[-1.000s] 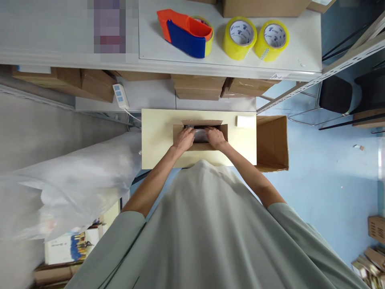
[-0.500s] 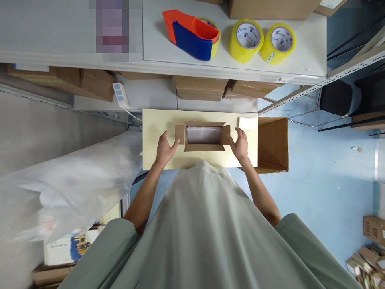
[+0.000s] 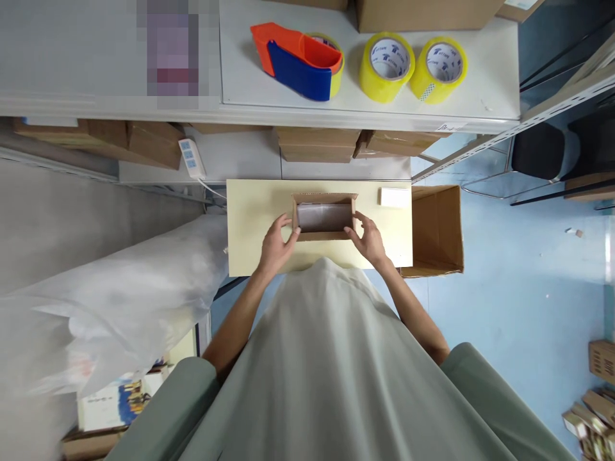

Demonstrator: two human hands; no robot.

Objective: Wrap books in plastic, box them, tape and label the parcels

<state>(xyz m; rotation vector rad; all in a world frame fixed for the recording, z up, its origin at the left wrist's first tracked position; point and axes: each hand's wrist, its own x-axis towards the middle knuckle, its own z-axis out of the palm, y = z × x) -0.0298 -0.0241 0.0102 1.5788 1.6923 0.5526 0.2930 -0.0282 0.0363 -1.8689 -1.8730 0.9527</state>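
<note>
A small open cardboard box point(image 3: 325, 236) stands on a pale yellow table point(image 3: 250, 211), with a grey plastic-wrapped item point(image 3: 323, 217) inside it. My left hand point(image 3: 277, 244) presses the box's left side flap inward, fingers curled against it. On the opposite side my right hand point(image 3: 365, 239) pushes the right flap in the same way. The far flap stands upright and the near flap lies folded out toward me.
A small white box point(image 3: 394, 196) lies at the table's far right. A larger open carton point(image 3: 436, 227) stands right of the table. On the shelf above are a tape dispenser point(image 3: 298, 57) and two yellow tape rolls point(image 3: 387, 66). A white plastic bag point(image 3: 115, 301) bulges left.
My hands came out of the box, spread to its two sides, and now have folded the left and right side flaps inward against the box.
</note>
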